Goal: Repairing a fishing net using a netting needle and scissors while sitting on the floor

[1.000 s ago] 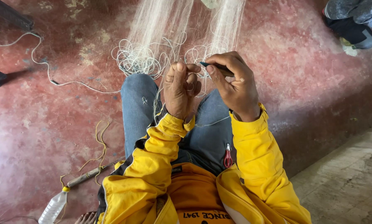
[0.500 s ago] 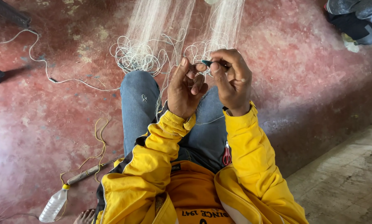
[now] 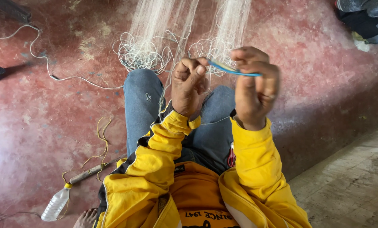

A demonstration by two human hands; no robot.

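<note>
Two hands raised over lap, close together. Right hand [image 3: 256, 88] clamps blue netting needle [image 3: 233, 69]; left hand [image 3: 189, 82] fisted, pinching white net [image 3: 155, 46] strands trailing to floor [image 3: 49, 126]. Judgement: keep mesh taut, needle passes short, twine untangled.

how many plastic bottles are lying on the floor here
1: a clear plastic bottle with a yellow neck lies on the red floor at lower left, beside a stick and yellow cord. Others may be hidden outside the view.
</note>
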